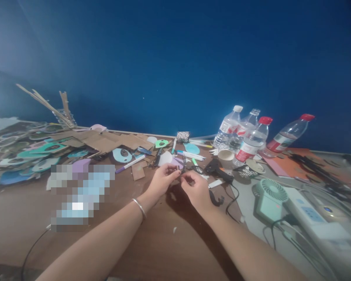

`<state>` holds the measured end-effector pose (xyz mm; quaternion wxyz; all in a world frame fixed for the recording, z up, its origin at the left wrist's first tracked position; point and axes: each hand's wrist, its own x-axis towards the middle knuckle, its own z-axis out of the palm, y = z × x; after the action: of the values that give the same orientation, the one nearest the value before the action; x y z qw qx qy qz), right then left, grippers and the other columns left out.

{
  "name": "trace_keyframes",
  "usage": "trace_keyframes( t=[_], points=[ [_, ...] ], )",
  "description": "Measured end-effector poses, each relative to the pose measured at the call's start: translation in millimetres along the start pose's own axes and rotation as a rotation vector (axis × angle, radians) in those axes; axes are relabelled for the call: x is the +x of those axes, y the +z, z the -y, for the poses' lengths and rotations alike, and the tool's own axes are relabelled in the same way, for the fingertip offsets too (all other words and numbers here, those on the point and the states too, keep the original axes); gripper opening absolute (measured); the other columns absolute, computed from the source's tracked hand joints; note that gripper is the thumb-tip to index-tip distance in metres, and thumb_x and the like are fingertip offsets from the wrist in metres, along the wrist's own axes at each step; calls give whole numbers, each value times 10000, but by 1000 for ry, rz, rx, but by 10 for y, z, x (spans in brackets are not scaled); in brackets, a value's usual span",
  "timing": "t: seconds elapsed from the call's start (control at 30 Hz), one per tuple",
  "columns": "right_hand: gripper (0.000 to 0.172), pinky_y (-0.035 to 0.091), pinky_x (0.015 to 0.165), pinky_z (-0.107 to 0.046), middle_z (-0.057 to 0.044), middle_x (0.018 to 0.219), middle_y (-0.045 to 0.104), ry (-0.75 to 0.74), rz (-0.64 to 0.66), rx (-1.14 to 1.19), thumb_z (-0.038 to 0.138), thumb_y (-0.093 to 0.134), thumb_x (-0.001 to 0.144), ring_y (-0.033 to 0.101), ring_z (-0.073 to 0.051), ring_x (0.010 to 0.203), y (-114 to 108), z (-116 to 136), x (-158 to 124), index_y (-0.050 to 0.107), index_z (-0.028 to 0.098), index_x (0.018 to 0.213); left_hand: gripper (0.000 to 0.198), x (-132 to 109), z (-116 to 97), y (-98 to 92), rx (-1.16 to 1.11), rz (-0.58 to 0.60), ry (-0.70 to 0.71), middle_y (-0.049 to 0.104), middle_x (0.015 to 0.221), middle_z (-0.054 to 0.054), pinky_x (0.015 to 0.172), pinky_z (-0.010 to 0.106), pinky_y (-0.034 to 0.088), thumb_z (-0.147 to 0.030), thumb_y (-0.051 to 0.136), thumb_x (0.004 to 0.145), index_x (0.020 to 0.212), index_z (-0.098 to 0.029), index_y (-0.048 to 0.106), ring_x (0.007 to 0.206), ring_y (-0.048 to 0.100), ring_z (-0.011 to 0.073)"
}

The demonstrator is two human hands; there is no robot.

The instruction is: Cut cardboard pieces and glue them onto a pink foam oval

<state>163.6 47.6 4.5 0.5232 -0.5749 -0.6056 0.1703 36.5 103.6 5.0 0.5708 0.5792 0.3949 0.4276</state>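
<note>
My left hand (163, 181) and my right hand (195, 191) meet over the brown table (166, 242), fingertips almost touching. Both are closed in a pinch around something small, with a pale bit and a dark bit showing; I cannot make out what it is. Just beyond the fingers are a lilac paper cut-out (166, 159) and several markers, among them a blue and white one (190, 155). To the right of my right hand lies a black glue gun (218, 169) with its cord. A small white block (215, 183) is close to that hand.
Cardboard pieces (105, 141) and coloured cut-outs (42, 150) cover the left and back. A blurred-out blue object (87, 195) lies left. Right are plastic bottles (247, 146), a paper cup (226, 155), a green fan (270, 199) and a power strip (308, 210). A blue wall (175, 70) rises behind.
</note>
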Motion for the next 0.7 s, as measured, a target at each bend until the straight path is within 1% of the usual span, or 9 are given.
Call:
trace_keyframes(
  t=[0.2, 0.4, 0.5, 0.6, 0.7],
  points=[
    [113, 391, 571, -234, 8, 620, 539, -55, 2, -57, 215, 496, 730, 492, -132, 593, 6, -18, 1, 544, 185, 632, 323, 1, -17, 1, 40, -2, 28, 621, 760, 48, 642, 257, 452, -362, 663, 647, 852, -125, 586, 723, 583, 158],
    [96, 363, 554, -224, 31, 598, 488, -39, 39, -60, 202, 493, 720, 455, -120, 567, -5, -20, 10, 500, 191, 626, 315, 1, -6, 3, 0, 36, -4, 621, 759, 42, 604, 235, 444, -351, 672, 638, 844, -132, 581, 691, 575, 142],
    [97, 361, 559, -227, 31, 602, 482, -28, 56, -62, 206, 492, 725, 453, -122, 574, -8, -30, 12, 485, 194, 628, 281, 14, 16, -3, 22, 44, 25, 612, 740, 38, 601, 229, 427, -330, 658, 659, 842, -129, 585, 670, 556, 129],
    [93, 364, 562, -229, 27, 616, 490, -17, 66, -56, 210, 479, 735, 459, -123, 581, -4, -46, 11, 483, 194, 643, 258, 29, 19, -8, -5, 91, 40, 600, 711, 30, 578, 222, 404, -317, 640, 678, 844, -124, 598, 624, 527, 112],
    [86, 366, 565, -232, 22, 645, 503, -17, 75, -46, 216, 457, 757, 465, -124, 590, 2, -59, 10, 482, 195, 677, 252, 32, 3, -7, -59, 148, 22, 573, 650, 11, 547, 218, 371, -336, 625, 686, 812, -118, 612, 563, 485, 95]
  ],
)
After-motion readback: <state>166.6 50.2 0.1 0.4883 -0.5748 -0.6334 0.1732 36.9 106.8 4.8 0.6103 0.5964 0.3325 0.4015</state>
